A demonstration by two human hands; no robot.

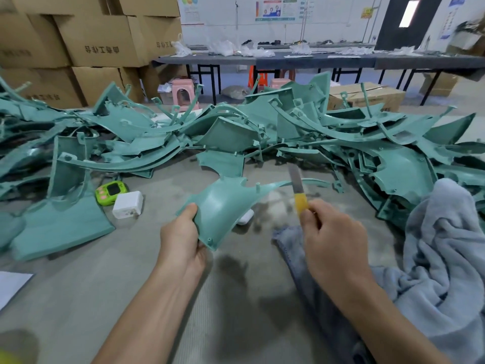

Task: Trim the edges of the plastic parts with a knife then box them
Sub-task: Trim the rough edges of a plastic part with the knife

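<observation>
Left hand (181,232) is gripping the lower corner of a teal plastic part (223,203), thumb on top and fingers curling underneath, holding it over the grey work surface (105,285) in front of the pile of like parts (288,127). Right hand (333,237) is clenching the yellow handle of the knife (298,190) — blade pointing up and away, crossing the part's thin curved tip. Grey cloth (446,245) is lying bunched at right; green gadget (111,191) and white adapter (127,204) are sitting at left — just beside each other.

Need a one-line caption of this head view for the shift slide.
Left hand holds a teal plastic part while the right hand holds a yellow-handled knife at its thin arm, heap of like parts behind.
</observation>
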